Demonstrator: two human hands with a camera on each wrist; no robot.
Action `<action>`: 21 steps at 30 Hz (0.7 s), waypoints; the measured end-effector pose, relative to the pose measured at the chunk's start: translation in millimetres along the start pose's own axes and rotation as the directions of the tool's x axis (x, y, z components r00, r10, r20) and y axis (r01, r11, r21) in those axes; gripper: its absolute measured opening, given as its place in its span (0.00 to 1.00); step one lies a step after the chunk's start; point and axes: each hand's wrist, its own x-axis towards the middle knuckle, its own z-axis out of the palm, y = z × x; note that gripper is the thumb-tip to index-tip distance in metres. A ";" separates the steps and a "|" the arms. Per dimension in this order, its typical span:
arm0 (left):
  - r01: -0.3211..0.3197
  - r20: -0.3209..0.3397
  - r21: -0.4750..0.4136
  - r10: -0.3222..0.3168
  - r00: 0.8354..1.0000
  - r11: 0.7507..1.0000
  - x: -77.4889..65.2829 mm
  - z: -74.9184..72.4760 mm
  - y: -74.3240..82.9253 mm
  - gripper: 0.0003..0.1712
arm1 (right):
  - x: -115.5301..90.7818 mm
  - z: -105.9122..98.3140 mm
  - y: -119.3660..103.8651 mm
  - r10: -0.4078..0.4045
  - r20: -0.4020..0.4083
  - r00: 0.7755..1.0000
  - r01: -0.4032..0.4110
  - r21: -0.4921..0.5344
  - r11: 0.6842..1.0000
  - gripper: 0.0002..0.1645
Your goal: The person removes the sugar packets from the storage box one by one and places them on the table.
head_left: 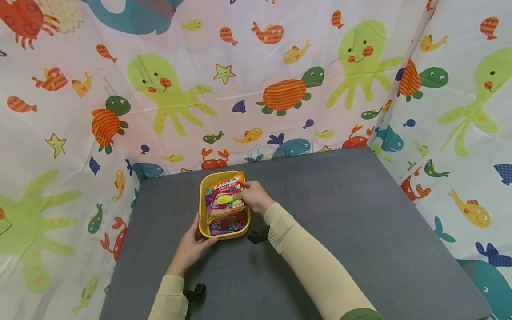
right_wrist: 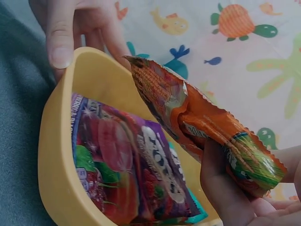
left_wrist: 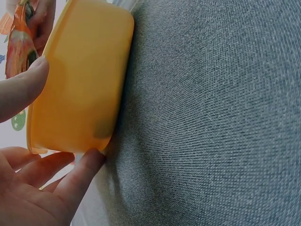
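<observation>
A yellow plastic tub (head_left: 202,195) with rounded corners stands on the grey table, holding several candy packets. My left hand (head_left: 190,249) grips its near left corner, the thumb (left_wrist: 33,82) at the rim and the fingers (left_wrist: 77,181) against the outer wall. Over the tub, my right hand (head_left: 257,198) pinches an orange candy packet (right_wrist: 188,117) with fruit pictures by its side edge. Below that packet, a purple candy packet (right_wrist: 141,160) lies inside the tub, and a teal one (right_wrist: 198,213) peeks out beneath it, mostly hidden.
Grey cloth covers the table (head_left: 340,213), which stretches far to the right of the tub. A white curtain (head_left: 248,66) printed with sea animals hangs along the back and both sides. Black straps (head_left: 195,293) sit at both wrists.
</observation>
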 end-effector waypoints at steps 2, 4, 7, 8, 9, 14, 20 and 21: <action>-0.001 -0.002 0.001 0.001 1.000 1.000 0.2 0.9 0.3 0.58 | -2.2 -4.5 -1.9 0.003 0.000 1.000 -0.003 0.011 1.000 0.28; 0.006 -0.009 0.003 -0.006 1.000 1.000 0.6 1.9 0.8 0.58 | -4.6 -8.9 -4.1 0.004 0.004 1.000 -0.004 0.024 1.000 0.29; 0.005 -0.014 0.007 -0.005 1.000 1.000 1.6 3.5 1.5 0.58 | -7.4 -15.4 -7.2 -0.003 0.003 1.000 0.003 0.032 0.999 0.30; 0.009 -0.015 0.007 -0.009 1.000 1.000 1.9 4.0 1.5 0.58 | -7.8 -17.4 -8.0 -0.006 0.000 1.000 0.006 0.034 0.999 0.30; 0.010 -0.015 0.008 -0.010 1.000 1.000 2.2 4.5 1.5 0.58 | -8.4 -19.5 -9.0 -0.009 -0.006 1.000 0.009 0.035 0.999 0.31; 0.025 -0.008 0.017 -0.025 1.000 1.000 3.3 6.9 1.8 0.59 | -10.2 -30.2 -12.9 -0.009 -0.046 0.999 0.012 0.054 0.998 0.34; 0.041 -0.020 0.011 -0.041 0.999 0.999 1.0 4.1 1.8 0.59 | -10.0 -41.8 -15.0 -0.006 -0.060 0.998 0.012 0.108 0.994 0.36; 0.046 -0.022 0.011 -0.045 0.999 0.999 0.5 3.3 1.9 0.59 | -9.7 -44.0 -15.1 -0.006 -0.064 0.998 0.013 0.115 0.993 0.36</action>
